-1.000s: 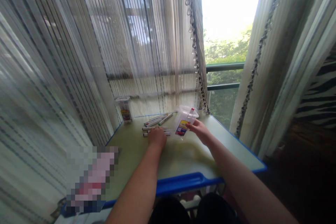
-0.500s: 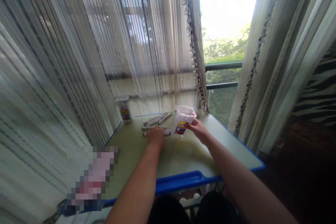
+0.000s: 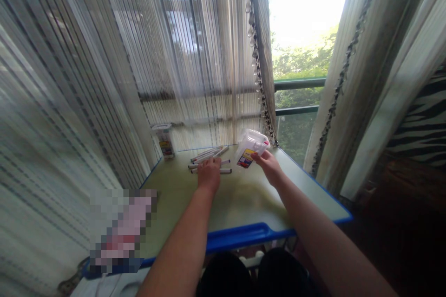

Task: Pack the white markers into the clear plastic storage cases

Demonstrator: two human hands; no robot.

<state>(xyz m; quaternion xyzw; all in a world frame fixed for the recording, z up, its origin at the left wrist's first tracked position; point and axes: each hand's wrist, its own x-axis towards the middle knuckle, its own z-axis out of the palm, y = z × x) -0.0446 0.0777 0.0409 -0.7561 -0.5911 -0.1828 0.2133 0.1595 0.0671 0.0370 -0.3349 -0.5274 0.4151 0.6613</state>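
Observation:
My right hand (image 3: pixel 270 164) grips a clear plastic container (image 3: pixel 250 143) by its right side, fingers and thumb closed on it. A yellow, blue and red label shows on its front, and it is held tilted over the table. My left hand (image 3: pixel 209 174) lies over several white markers (image 3: pixel 223 171) on the tabletop, its fingers curled down around them. The fingertips are partly hidden, and marker ends stick out on both sides of the hand. Just beyond it, more markers (image 3: pixel 209 152) lie in a loose, slanting bunch.
A second clear container (image 3: pixel 166 141) with a label stands at the table's back left corner. The pale table (image 3: pixel 240 204) has a blue edge and front tray. A pixelated pinkish item (image 3: pixel 127 229) lies at the left. Striped curtains (image 3: pixel 195 55) hang behind, beside a window.
My right hand has lifted the container slightly and tilted it more. My left hand has shifted a little, and the nearest markers beneath it have moved slightly to the right.

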